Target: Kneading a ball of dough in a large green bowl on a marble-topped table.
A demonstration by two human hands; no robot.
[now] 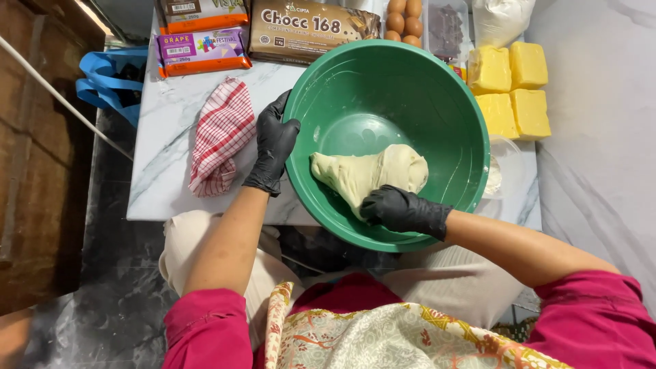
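While the left hand (273, 145) grips the green bowl (437, 89) rim, right-hand fingers (383, 205) press the dough (372, 171) lying just beyond them, its long axis crosswise.

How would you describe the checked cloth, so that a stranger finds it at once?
Start at the big green bowl on the marble table. Just beyond the left hand gripping its rim lies the crumpled cloth, the only soft, red-and-white checked thing there.
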